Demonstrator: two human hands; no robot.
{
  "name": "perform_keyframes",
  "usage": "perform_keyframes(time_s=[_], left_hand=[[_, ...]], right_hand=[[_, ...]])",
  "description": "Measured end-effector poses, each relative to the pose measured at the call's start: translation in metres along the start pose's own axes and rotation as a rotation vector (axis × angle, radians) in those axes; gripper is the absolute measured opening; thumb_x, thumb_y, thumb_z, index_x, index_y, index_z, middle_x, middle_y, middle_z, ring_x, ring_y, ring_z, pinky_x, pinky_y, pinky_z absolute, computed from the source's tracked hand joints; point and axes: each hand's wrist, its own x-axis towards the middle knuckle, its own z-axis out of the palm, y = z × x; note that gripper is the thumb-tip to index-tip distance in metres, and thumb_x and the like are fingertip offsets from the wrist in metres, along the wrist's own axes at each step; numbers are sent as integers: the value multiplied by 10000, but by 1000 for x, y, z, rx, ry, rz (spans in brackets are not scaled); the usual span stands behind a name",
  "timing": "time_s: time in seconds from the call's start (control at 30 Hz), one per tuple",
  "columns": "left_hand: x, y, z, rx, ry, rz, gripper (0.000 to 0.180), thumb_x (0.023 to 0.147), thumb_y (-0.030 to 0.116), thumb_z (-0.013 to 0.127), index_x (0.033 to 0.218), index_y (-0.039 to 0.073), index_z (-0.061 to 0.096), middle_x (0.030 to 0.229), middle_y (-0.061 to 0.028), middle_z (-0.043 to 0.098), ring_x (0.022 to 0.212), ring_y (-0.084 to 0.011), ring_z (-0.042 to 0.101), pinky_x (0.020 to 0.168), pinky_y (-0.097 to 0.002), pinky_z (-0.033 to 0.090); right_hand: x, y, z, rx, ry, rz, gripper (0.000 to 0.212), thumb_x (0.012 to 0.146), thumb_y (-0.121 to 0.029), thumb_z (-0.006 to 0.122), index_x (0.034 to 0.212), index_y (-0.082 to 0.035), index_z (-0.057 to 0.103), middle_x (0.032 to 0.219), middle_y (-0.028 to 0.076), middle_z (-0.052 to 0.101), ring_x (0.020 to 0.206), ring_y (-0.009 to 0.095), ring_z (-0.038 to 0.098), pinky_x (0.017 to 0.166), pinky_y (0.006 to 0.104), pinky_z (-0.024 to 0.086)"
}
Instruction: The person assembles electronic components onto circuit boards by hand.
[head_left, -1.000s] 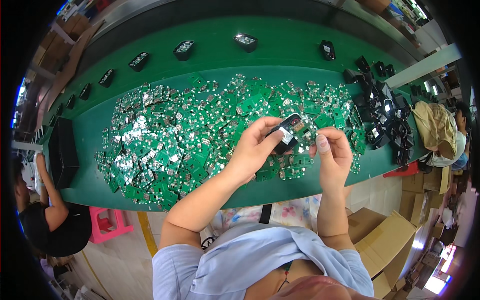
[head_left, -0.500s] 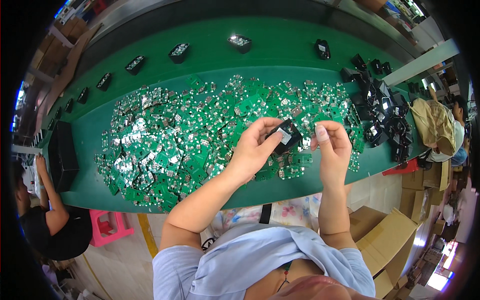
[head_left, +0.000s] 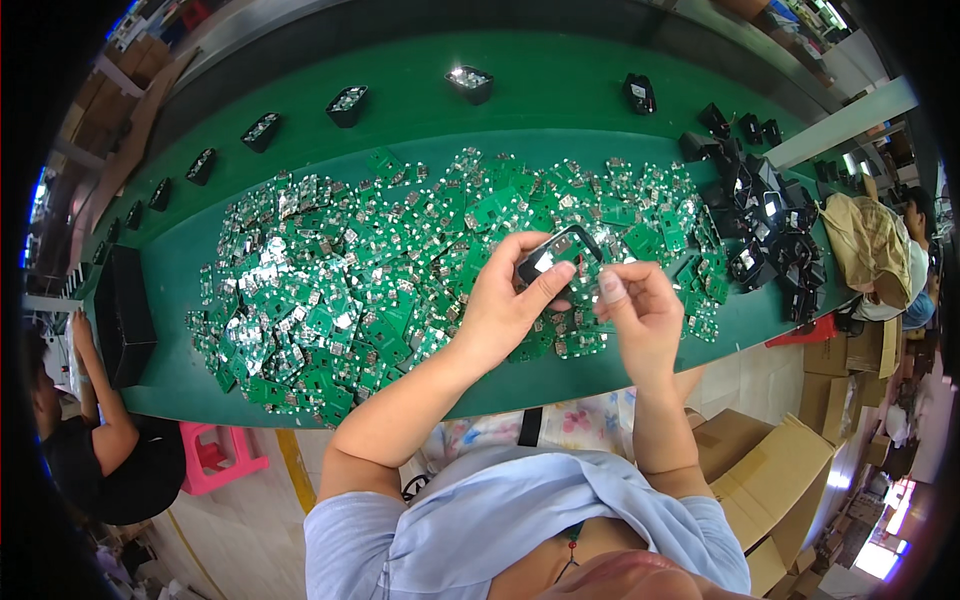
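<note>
A small black plastic housing (head_left: 563,249) is gripped in my left hand (head_left: 506,306), thumb laid over its open side. A pale patch shows inside the housing. Close by its right edge, my right hand (head_left: 646,316) has thumb and fingertips pinched together. What sits between those fingertips, if anything, is too small to make out. Both hands are above a wide heap of green circuit boards (head_left: 395,270) spread over the green worktable (head_left: 590,375).
Beyond the heap, a green conveyor belt (head_left: 560,95) carries a row of spaced black housings (head_left: 347,105). More black housings (head_left: 770,215) are piled at the right. A black bin (head_left: 125,315) stands at the left end, near a co-worker (head_left: 105,430). Cardboard boxes (head_left: 770,460) lie at lower right.
My right hand has moved left and slightly down, closer to the housing. The left hand has tilted the housing, showing more of its inside. The housings on the belt have shifted left.
</note>
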Motion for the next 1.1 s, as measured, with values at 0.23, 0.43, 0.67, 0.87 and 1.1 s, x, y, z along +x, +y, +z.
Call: perform_keyframes(time_s=[0.23,0.43,0.67,0.87,1.1], left_hand=[[1,-4,-6,273,28,61,258,859,172,595,1064,46,502,899,-24,567,761,-54,540,527,-191,454],[2,-10,-6,359,24,130,248,841,109,611,1050,23,508,881,-5,549,788,-58,522,699,-209,455],[-3,4,-1,416,-25,-26,210,816,50,595,1017,33,533,892,1,525,810,-53,497,676,-199,423],[0,2,-1,451,158,496,240,753,3,610,964,112,642,1002,-58,524,758,-143,531,622,-249,428],[-1,5,-4,685,53,738,168,714,15,670,852,111,669,1012,-61,524,600,-129,557,493,-238,417]], right_hand=[[4,-10,5,-478,38,-472,239,754,-53,668,988,-49,619,842,52,550,641,105,520,494,221,410],[13,-4,-1,-667,-46,-589,179,704,-33,678,869,-101,675,860,44,538,656,141,507,477,248,395],[9,-3,4,-457,-76,-596,102,731,-16,649,820,-41,607,855,63,541,648,133,498,480,239,377],[14,-5,0,-469,-80,-432,80,734,-38,642,779,-39,576,811,53,537,637,115,500,495,242,383],[21,-19,-8,-592,-260,-444,90,705,-31,643,755,-30,567,727,35,520,613,132,491,508,241,388]])
